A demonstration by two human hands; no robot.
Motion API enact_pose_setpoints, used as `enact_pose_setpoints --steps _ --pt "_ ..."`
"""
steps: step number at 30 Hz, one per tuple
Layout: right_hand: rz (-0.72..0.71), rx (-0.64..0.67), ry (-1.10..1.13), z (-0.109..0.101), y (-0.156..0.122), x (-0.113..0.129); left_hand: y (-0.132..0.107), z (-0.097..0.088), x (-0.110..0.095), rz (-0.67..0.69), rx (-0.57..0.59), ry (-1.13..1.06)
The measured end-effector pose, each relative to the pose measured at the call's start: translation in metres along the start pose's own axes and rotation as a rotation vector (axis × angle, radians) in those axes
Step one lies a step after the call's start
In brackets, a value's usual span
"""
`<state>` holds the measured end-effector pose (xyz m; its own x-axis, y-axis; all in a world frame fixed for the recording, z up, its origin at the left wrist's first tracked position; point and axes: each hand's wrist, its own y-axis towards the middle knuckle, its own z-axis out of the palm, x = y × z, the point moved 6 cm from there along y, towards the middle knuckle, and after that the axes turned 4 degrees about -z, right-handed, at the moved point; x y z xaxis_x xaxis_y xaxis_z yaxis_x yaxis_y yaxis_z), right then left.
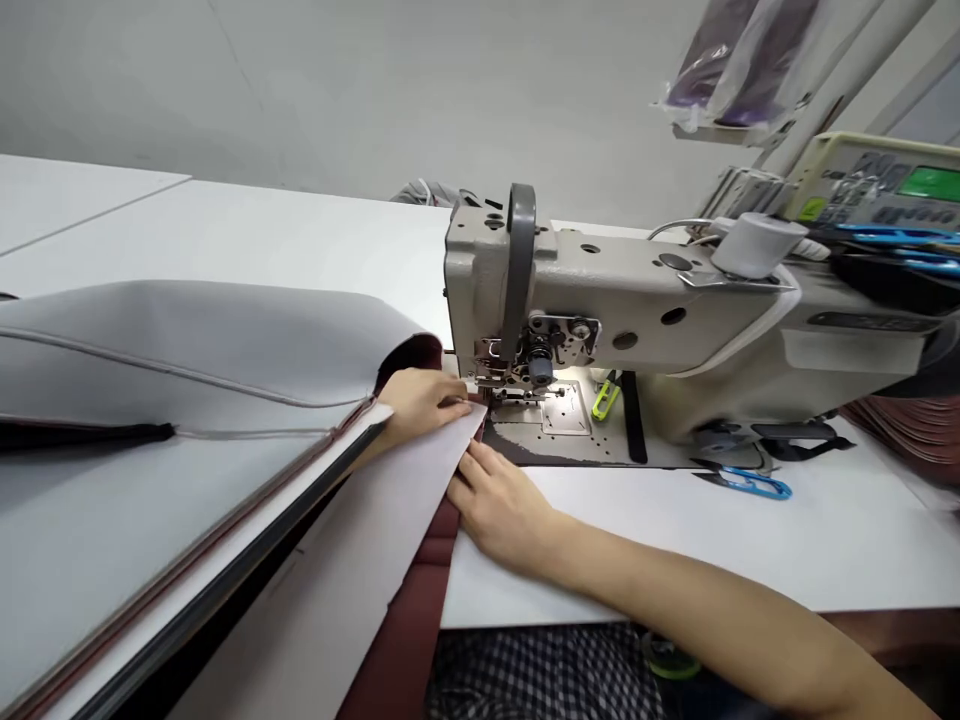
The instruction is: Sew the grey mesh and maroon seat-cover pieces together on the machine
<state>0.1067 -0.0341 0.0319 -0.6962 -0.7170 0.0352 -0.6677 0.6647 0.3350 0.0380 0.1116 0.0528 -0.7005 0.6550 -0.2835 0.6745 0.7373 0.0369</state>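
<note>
Pale strip [330, 545] is lying nearest, its far end reaching toward the plate [566, 408] of the machine [600, 285], with maroon cloth [401, 625] showing under its right edge. The left hand [416, 402] is resting its fingers close together on that far end; whether the thumb is pinching it, I cannot tell. The right hand [504, 508] is curling its fingers together at the strip's right edge, against the maroon cloth; whether they are clamping both layers, I cannot tell either. Both hands are probably steadying the layers from two sides, so the edges are lying in line. Grey cloth [187, 335] is rising on the left, perhaps being folded away from the strip. Yellow snips [606, 398] are lying on the machine's bed and blue snips [754, 484] on the table [675, 545], presumably for quick reach, while a white spool [757, 245] is resting on top of the machine. The needle is hiding among metal parts, the grey cloth's dark-edged border is covering the left wrist, and the frame is cutting off the strip and the control box [885, 185], whose lettering is blurring
</note>
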Motion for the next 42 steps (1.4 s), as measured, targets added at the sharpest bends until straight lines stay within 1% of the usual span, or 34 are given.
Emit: enact_pose_setpoints --steps 3,6,8,10,12,15,17,19,21,24,30,35,40,42 --pt "-0.014 -0.063 0.093 -0.01 -0.006 0.002 -0.015 0.006 -0.008 -0.058 -0.029 0.068" --pt "0.013 -0.085 0.14 -0.016 -0.005 -0.006 -0.016 0.006 -0.012 -0.125 -0.029 0.13" --pt "0.01 -0.079 0.104 -0.015 -0.003 -0.011 -0.01 0.006 -0.011 -0.184 0.016 0.184" --pt "-0.022 -0.065 0.049 -0.011 -0.001 -0.012 -0.004 0.006 -0.011 -0.235 0.071 0.254" --pt "-0.027 -0.065 0.009 -0.007 -0.001 -0.014 0.0 0.007 -0.012 -0.235 0.123 0.319" --pt "0.002 -0.087 0.0 -0.007 -0.002 -0.017 0.0 0.011 -0.016 -0.185 0.19 0.388" --pt "0.049 -0.125 0.017 -0.011 -0.002 -0.021 0.0 0.011 -0.016 -0.188 0.169 0.378" --pt "0.115 -0.172 0.029 -0.016 -0.002 -0.026 0.0 0.009 -0.015 -0.228 0.121 0.321" --pt "0.157 -0.195 0.031 -0.019 -0.002 -0.029 0.0 0.009 -0.014 -0.26 0.121 0.27" --pt "0.163 -0.178 0.027 -0.016 -0.001 -0.03 0.001 0.01 -0.015 -0.263 0.163 0.271" --pt "0.168 -0.127 0.068 -0.013 0.0 -0.033 0.004 0.009 -0.016 -0.285 0.157 0.288" --pt "0.184 -0.133 0.078 -0.017 -0.001 -0.038 0.008 0.006 -0.024 -0.284 0.156 0.252" --pt "0.17 -0.124 0.074 -0.018 -0.002 -0.04 0.007 0.0 -0.031 -0.324 0.161 0.29" --pt "0.166 -0.12 0.071 -0.017 -0.003 -0.039 0.007 -0.003 -0.034 -0.317 0.157 0.295"
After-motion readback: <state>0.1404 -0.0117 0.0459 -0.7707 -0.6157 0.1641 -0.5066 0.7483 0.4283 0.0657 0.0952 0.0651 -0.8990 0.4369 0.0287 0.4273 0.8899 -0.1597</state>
